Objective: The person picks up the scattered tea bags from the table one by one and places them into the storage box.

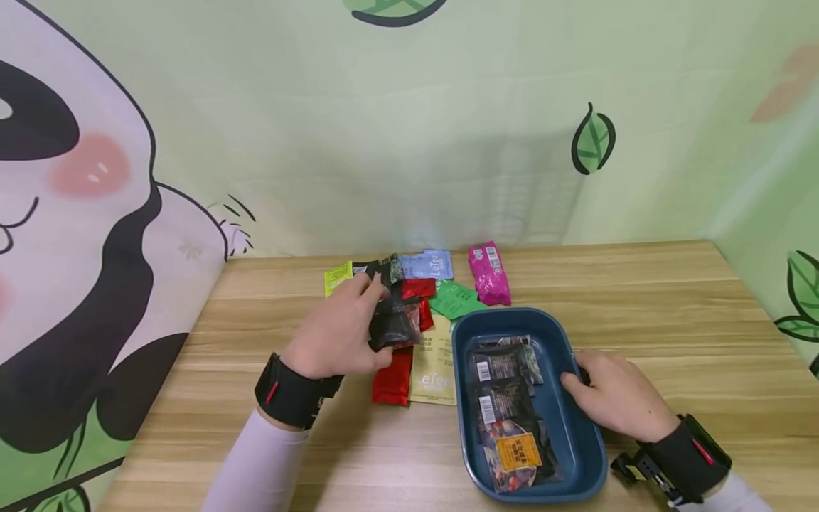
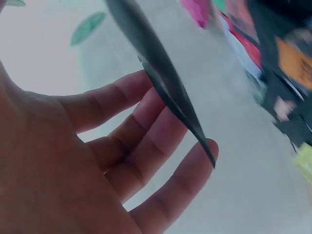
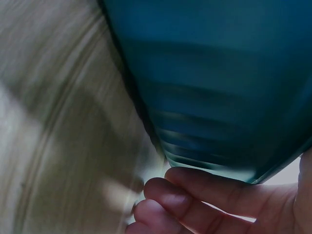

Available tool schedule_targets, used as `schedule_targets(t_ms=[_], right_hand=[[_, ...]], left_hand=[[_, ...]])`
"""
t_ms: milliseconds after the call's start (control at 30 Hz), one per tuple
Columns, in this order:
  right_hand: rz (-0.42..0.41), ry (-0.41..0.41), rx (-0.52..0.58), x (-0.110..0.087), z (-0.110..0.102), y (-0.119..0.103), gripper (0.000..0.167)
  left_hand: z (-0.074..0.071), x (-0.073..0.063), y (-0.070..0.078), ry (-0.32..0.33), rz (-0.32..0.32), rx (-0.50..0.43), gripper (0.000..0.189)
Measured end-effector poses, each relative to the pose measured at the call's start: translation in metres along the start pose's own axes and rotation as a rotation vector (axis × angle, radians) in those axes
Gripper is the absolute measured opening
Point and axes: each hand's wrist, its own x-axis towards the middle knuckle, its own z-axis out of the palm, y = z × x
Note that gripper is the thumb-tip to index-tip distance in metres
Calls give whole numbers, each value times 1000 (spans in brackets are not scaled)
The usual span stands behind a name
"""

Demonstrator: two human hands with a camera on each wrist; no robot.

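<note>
My left hand (image 1: 342, 327) holds a black packet (image 1: 392, 328) between thumb and fingers, above a heap of packets. In the left wrist view the black packet (image 2: 165, 80) appears edge-on against the fingers (image 2: 141, 141); the thumb is out of sight there. My right hand (image 1: 623, 395) grips the right side of a blue plastic bin (image 1: 572, 427), thumb at the rim. The right wrist view shows its curled fingers (image 3: 214, 200) against the bin's outer wall (image 3: 209, 73). Inside the bin lie several dark packets (image 1: 505, 402), one with an orange label (image 1: 518, 451).
Around the left hand lie a red packet (image 1: 392, 380), a beige packet (image 1: 435, 363), a green packet (image 1: 456, 299), a light blue packet (image 1: 427, 264) and a yellow-green packet (image 1: 337, 276). A pink packet (image 1: 489, 274) lies behind the bin. A printed backdrop (image 1: 409, 142) borders the wooden table (image 1: 691, 306).
</note>
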Motion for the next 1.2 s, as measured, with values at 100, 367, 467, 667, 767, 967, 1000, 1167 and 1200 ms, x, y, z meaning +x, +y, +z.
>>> schedule_targets(t_ms=[100,367,467,667,767,967,1000,1167,1200], right_hand=[[-1,-5,3,0,0,0,15],[-9,-6,23,1,-2,0,15],[-12,-8,29,1,-2,0,14],[-13,-12,44,1,-2,1,14],[-14,-7,43,2,-2,1,14],[-23,10,26,2,-1,1,14],[-24,12,25,2,-1,1,13],[-32,9,33,2,-1,2,13],[-31,8,32,3,-1,2,14]], left_hand=[[0,0,15,37,81,-6,72],[12,-1,64,82,298,-45,71],[19,-3,82,55,367,-82,73],[33,-8,113,3,475,-162,70],[37,-12,124,-24,525,-185,69],[40,-17,137,-87,575,-213,69],[41,-18,138,-90,578,-209,73],[43,-22,136,-151,567,-183,121],[44,-22,135,-156,563,-167,129]])
